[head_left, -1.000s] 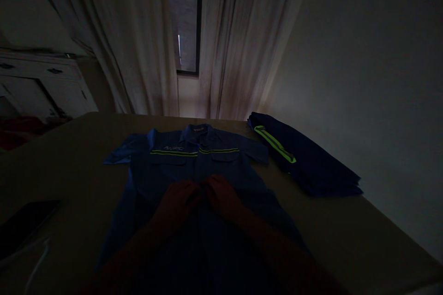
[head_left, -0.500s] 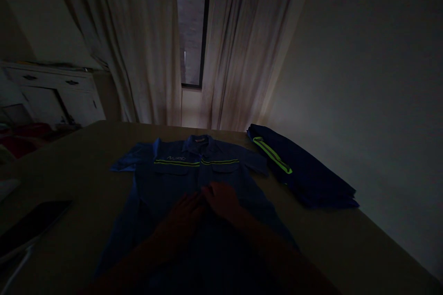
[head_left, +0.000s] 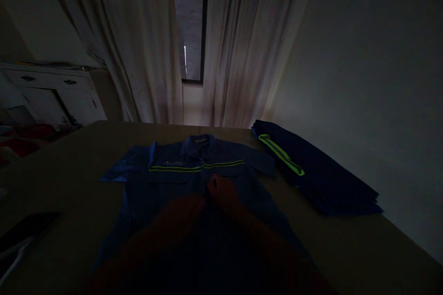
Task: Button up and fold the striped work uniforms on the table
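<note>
The room is dim: pale curtains [head_left: 145, 55] hang at 12 o'clock around a narrow strip of window [head_left: 190, 23], and a white drawer cabinet [head_left: 51, 83] stands at 10 o'clock. On the tan desk [head_left: 79, 161], a blue short-sleeved work shirt [head_left: 148, 189] lies spread face up, its collar [head_left: 199, 145] at 12 o'clock and yellow-green stripes [head_left: 175, 169] across the chest. Both hands are over its front placket, just below those stripes.

The right hand [head_left: 221, 191] has moved slightly toward 12 o'clock and now curls in a loose fist, partly covering a pocket flap. The left hand [head_left: 183, 214], flatter half a second ago, is more bunched, near the right. The work seems to remain on the placket, with the shirt itself little changed. Each grip looks mostly closed, but shadow and blur hide the fingertips; I cannot tell whether either pinches cloth.

A folded navy garment [head_left: 321, 177] lies between 2 and 3 o'clock; a phone [head_left: 29, 230] lies near 9.
</note>
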A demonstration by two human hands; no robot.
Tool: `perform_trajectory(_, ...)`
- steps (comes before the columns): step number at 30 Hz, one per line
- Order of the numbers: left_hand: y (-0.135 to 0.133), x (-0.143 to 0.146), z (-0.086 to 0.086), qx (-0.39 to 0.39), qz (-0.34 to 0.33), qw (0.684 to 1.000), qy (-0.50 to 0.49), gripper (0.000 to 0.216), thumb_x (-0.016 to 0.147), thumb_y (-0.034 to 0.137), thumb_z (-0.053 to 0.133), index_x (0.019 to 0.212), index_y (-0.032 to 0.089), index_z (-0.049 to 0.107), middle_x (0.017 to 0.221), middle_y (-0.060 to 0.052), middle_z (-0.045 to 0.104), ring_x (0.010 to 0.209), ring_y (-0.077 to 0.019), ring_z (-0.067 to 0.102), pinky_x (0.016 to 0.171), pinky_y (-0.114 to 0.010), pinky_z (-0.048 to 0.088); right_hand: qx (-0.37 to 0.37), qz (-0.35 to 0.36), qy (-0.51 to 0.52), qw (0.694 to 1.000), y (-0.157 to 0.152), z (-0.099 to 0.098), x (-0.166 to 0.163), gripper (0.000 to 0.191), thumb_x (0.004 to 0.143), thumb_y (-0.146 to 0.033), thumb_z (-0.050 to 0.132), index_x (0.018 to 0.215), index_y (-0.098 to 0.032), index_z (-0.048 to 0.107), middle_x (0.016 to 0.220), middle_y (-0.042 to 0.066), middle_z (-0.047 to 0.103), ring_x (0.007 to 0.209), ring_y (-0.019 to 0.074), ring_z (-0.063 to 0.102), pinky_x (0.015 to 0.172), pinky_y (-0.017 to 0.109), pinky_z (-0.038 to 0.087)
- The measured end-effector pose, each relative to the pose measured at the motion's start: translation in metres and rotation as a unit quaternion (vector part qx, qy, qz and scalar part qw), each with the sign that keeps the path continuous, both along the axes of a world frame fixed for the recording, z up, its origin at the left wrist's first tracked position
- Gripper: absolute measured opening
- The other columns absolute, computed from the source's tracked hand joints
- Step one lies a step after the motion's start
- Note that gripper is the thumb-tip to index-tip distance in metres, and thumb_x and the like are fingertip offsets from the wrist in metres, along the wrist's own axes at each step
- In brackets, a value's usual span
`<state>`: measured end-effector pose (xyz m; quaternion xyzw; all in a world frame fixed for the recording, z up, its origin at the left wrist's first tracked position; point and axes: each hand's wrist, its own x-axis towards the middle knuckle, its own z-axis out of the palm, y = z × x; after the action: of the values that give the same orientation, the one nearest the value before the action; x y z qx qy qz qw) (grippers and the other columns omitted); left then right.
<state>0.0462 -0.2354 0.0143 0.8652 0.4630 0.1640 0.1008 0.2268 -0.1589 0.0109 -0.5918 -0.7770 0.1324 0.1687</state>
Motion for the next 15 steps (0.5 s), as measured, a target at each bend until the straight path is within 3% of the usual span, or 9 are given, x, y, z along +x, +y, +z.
perform_trajectory(3, 0.052, -0.003, -0.005, -0.012, 0.137, 0.99, -0.043, 0.038, 0.104, 0.025, 0.03, 0.106, 0.018, 0.067, 0.107, -0.01, 0.072, 0.102, -0.0254, 0.068, 0.096, -0.041, 0.052, -0.007, 0.001, 0.006, 1.0, -0.002, 0.0, 0.0, 0.035, 0.1, -0.048, 0.047, 0.093, -0.021, 0.068, 0.09, 0.005, 0.076, 0.08, 0.0183, 0.069, 0.064, 0.027, 0.037)
perform_trajectory(5, 0.074, -0.005, -0.017, -0.006, 0.161, 0.985, -0.063, 0.036, 0.102, 0.02, 0.032, 0.108, 0.018, 0.067, 0.111, -0.01, 0.071, 0.106, -0.0257, 0.066, 0.099, -0.043, 0.05, -0.001, 0.032, -0.005, 0.999, -0.006, -0.002, -0.001, 0.038, 0.092, -0.058, 0.057, 0.097, -0.022, 0.067, 0.091, 0.006, 0.075, 0.08, 0.0205, 0.069, 0.064, 0.028, 0.037)
perform_trajectory(9, 0.08, -0.009, -0.033, -0.003, 0.09, 0.989, -0.114, 0.031, 0.099, 0.019, 0.04, 0.109, 0.024, 0.069, 0.111, -0.006, 0.07, 0.106, -0.0213, 0.064, 0.098, -0.036, 0.049, 0.004, 0.034, -0.032, 0.999, -0.007, -0.007, -0.002, 0.027, 0.088, -0.046, 0.062, 0.096, -0.021, 0.067, 0.089, 0.006, 0.075, 0.077, 0.0221, 0.068, 0.061, 0.028, 0.032)
perform_trajectory(15, 0.07, -0.013, -0.014, -0.037, 0.022, 0.993, -0.114, 0.019, 0.091, 0.026, 0.059, 0.105, 0.026, 0.072, 0.107, -0.005, 0.07, 0.1, -0.0216, 0.065, 0.09, -0.034, 0.047, -0.007, -0.001, 0.07, 0.998, 0.001, -0.004, 0.002, 0.011, 0.086, -0.028, 0.06, 0.081, -0.021, 0.067, 0.077, 0.001, 0.071, 0.07, 0.0156, 0.062, 0.059, 0.027, 0.026)
